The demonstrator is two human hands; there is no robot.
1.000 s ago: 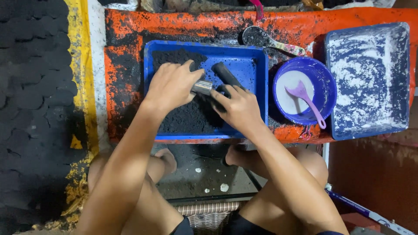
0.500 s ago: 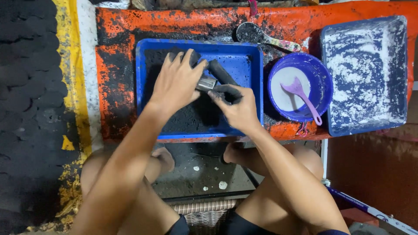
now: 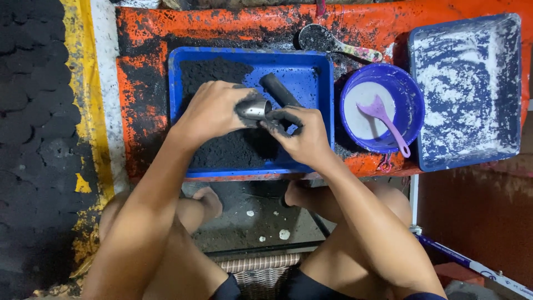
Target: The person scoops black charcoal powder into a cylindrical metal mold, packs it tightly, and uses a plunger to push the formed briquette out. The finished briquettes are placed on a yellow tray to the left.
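I am curling my left hand [image 3: 214,111] around a short metal tube [image 3: 254,109] near the centre of the frame, my fingers closing tight on it so that only its shiny open end is showing. My right hand [image 3: 302,136] is sitting just to the right of that end, its blackened fingers [image 3: 276,119] bunching together and pressing at the tube's mouth. Both hands are hovering over the blue tray [image 3: 327,111], which is holding a bed of black powder [image 3: 239,147] spreading across its left and lower parts. A dark cylinder [image 3: 277,89] is lying tilted in the tray's upper right part, just above my right hand. The tray is resting on an orange tabletop [image 3: 150,78] smeared with black. In the upper middle a spoon [image 3: 338,47] loaded with black powder is lying on that tabletop. To the right a round purple bowl [image 3: 413,105] is holding white paste and a lilac spatula [image 3: 386,122], and at the far right a second blue tray [image 3: 516,94] is showing a coating of white powder
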